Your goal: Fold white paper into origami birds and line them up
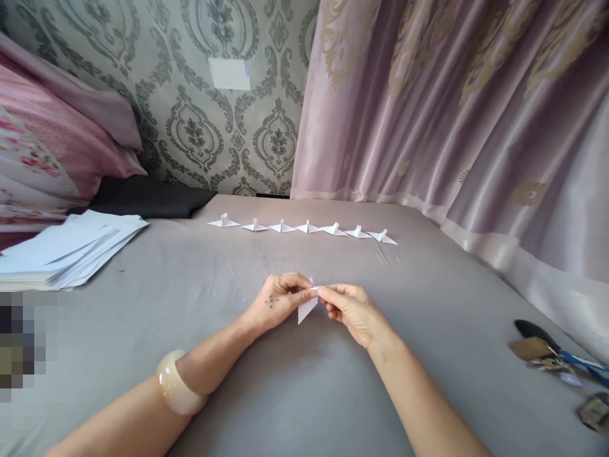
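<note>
A small folded piece of white paper is pinched between my two hands above the grey cloth. My left hand, with a wide pale bangle further down the arm, grips it from the left. On the right, my right hand has thumb and finger closed on its upper end. One pointed flap hangs below my fingers, and a small tip shows above them; the rest is hidden. Beyond my hands stands a row of several folded white paper birds, wings spread.
A stack of white paper sheets lies at the left, near a dark folded cloth. Keys with a brown tag and other small items sit at the right edge. Pink curtains and a patterned wall bound the far side.
</note>
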The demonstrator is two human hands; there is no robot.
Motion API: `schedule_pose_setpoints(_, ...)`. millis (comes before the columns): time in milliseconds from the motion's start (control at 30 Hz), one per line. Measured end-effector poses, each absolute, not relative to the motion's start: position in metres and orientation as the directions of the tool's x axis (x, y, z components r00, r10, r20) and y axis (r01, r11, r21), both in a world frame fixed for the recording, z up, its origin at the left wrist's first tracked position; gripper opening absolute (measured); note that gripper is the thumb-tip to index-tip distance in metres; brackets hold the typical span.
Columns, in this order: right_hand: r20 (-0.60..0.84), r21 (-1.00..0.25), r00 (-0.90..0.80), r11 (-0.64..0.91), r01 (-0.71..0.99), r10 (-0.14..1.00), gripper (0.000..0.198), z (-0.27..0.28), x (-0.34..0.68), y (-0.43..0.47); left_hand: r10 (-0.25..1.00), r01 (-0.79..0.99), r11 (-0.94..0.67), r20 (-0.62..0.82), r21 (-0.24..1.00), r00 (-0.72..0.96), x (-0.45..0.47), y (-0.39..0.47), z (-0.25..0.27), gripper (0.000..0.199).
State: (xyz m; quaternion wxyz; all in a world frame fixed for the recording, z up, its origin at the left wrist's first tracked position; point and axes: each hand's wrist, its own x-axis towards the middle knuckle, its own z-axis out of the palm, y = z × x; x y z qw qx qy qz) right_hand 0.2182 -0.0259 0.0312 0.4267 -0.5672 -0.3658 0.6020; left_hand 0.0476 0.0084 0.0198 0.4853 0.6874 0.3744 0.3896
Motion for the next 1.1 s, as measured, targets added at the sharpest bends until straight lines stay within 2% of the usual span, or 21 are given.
schedule_pose_setpoints(200, -0.395, -0.918, -0.041, -0.396, -0.022, 0.918, 0.022, 0.033, 0.224, -0.026, 0.863, 0.15, -0.349, 0.256, 0.925, 0.435, 0.048, 0.009, 0.02, 0.017)
schedule_pose_setpoints(367, -0.438, -0.899, 0.006, -0.438, -0.003, 0.899, 0.025, 0.035, 0.224, -0.025, 0.851, 0.172, -0.383, 0.275, 0.908, 0.447, 0.048, 0.009, 0.017, 0.016)
schedule_pose_setpoints(667, -0.434, -0.886, -0.023, -0.432, -0.168, 0.9, 0.021, 0.035, 0.222, -0.024, 0.865, 0.222, -0.384, 0.265, 0.896, 0.427, 0.048, 0.007, 0.019, 0.021)
schedule_pose_setpoints(800, -0.431, -0.872, -0.005, -0.418, -0.255, 0.902, 0.022, 0.035, 0.226, -0.022, 0.927, 0.226, -0.258, 0.175, 0.94, 0.331, 0.048, 0.006, 0.025, 0.021)
schedule_pose_setpoints(967, -0.4, -0.887, 0.062, -0.37, -0.276, 0.914, 0.023, 0.033, 0.227, -0.02, 0.997, 0.072, 0.014, -0.019, 0.997, 0.069, 0.045, 0.012, 0.026, 0.025)
schedule_pose_setpoints(1033, -0.394, -0.894, 0.043, -0.372, -0.25, 0.918, 0.025, 0.031, 0.225, -0.02, 0.999, 0.039, 0.034, -0.033, 0.999, -0.015, 0.043, 0.015, 0.023, 0.027)
schedule_pose_setpoints(1100, -0.383, -0.906, 0.025, -0.371, -0.205, 0.923, 0.027, 0.03, 0.223, -0.021, 0.999, 0.056, 0.029, -0.028, 0.998, -0.018, 0.041, 0.018, 0.02, 0.029)
